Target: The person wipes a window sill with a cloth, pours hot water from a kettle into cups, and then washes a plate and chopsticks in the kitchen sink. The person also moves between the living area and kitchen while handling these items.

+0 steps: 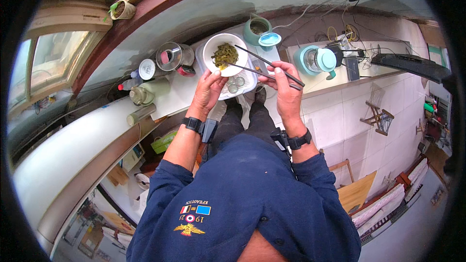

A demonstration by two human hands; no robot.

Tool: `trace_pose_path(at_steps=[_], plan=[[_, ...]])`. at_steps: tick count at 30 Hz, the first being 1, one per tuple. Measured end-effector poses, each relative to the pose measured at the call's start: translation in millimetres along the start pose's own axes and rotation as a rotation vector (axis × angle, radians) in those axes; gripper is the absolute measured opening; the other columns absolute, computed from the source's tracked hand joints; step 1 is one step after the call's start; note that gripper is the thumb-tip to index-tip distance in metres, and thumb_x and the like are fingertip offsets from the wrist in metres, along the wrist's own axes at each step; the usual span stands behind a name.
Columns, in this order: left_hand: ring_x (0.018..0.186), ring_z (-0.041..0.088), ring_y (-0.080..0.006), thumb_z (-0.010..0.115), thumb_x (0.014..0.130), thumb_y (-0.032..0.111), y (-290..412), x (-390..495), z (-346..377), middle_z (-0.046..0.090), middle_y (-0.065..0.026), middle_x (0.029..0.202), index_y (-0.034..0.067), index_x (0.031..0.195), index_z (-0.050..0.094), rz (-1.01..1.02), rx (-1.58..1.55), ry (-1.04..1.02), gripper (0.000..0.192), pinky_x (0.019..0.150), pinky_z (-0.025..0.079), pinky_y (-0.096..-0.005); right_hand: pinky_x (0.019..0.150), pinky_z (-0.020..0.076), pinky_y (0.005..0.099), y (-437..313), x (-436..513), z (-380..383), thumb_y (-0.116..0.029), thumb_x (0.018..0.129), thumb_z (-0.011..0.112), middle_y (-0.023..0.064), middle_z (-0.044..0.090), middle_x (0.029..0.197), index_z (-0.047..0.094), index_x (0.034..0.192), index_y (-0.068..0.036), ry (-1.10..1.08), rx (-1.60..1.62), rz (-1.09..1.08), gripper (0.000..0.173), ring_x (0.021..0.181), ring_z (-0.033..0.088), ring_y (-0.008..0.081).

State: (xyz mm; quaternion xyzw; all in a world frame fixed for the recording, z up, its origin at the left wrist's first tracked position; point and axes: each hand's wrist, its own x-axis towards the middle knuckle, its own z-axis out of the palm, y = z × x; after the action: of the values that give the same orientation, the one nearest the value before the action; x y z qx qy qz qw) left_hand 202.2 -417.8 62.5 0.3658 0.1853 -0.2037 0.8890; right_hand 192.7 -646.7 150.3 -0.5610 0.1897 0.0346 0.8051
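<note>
My left hand (210, 90) grips the near rim of a white bowl (210, 49), tilted so that its inside faces me. Wet green tea leaves (225, 55) lie clumped in the bowl with a little yellowish liquid below them. Between the fingers of my right hand (285, 83) is a pair of dark chopsticks (255, 71). One chopstick tip reaches into the leaves; the other lies over the bowl's right side. Below the bowl is a plastic tea tray (244, 88) with a slatted top, where several small glass cups (233, 84) stand.
A green teapot (256, 30) and a light blue lidded cup (269, 40) stand behind the bowl. To the left are a clear glass jar (174, 57), a white round lid (147, 69) and a pale green flask (149, 92). A turquoise electric kettle (315, 60) and cables (344, 36) occupy the right table.
</note>
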Motion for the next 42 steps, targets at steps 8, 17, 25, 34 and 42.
trace_pose_path(at_steps=[8,17,25,34,42], plan=[[0.121,0.054,-0.0191,0.070,0.088,0.019,-25.2,23.9,31.9,0.054,-0.0074,0.133,0.004,0.139,0.042,0.050,0.017,0.027,0.060,0.104,0.043,-0.0328,0.081,0.0582,0.0322,17.2,14.9,-10.2,-0.012,0.102,0.048,0.0149,0.061,0.105,0.054,0.115,0.005,0.047,0.099,0.003,0.022,0.088,0.069,0.0230],[0.123,0.053,-0.0199,0.070,0.088,0.019,-31.4,51.2,31.7,0.053,-0.0096,0.136,0.002,0.140,0.040,0.031,-0.015,0.012,0.062,0.106,0.042,-0.0335,0.087,0.0573,0.0363,20.7,56.6,-43.0,-0.016,0.102,0.048,0.0196,0.065,0.106,0.055,0.114,0.007,0.021,0.110,0.027,0.027,0.095,0.069,0.0282],[0.122,0.053,-0.0189,0.071,0.088,0.021,-38.2,75.1,21.3,0.057,-0.0093,0.132,0.001,0.136,0.045,-0.017,-0.068,0.010,0.059,0.105,0.043,-0.0329,0.087,0.0577,0.0393,19.6,82.2,-64.3,-0.016,0.101,0.050,0.0200,0.065,0.105,0.055,0.116,0.005,0.026,0.202,0.089,0.026,0.094,0.070,0.0307],[0.116,0.055,-0.0176,0.070,0.088,0.020,-49.5,114.4,-0.4,0.057,-0.0061,0.129,0.005,0.134,0.047,-0.086,-0.085,0.011,0.053,0.100,0.044,-0.0311,0.085,0.0588,0.0374,20.2,113.4,-74.3,-0.017,0.101,0.051,0.0196,0.065,0.105,0.055,0.114,0.005,0.051,0.198,0.033,0.026,0.092,0.070,0.0285],[0.117,0.054,-0.0171,0.070,0.088,0.021,-53.2,119.5,-24.4,0.057,-0.0055,0.129,0.006,0.133,0.049,-0.116,-0.090,0.081,0.052,0.101,0.042,-0.0316,0.083,0.0589,0.0356,46.4,159.7,-97.2,-0.017,0.101,0.052,0.0191,0.065,0.104,0.055,0.114,0.005,0.101,0.085,-0.001,0.026,0.091,0.070,0.0279]])
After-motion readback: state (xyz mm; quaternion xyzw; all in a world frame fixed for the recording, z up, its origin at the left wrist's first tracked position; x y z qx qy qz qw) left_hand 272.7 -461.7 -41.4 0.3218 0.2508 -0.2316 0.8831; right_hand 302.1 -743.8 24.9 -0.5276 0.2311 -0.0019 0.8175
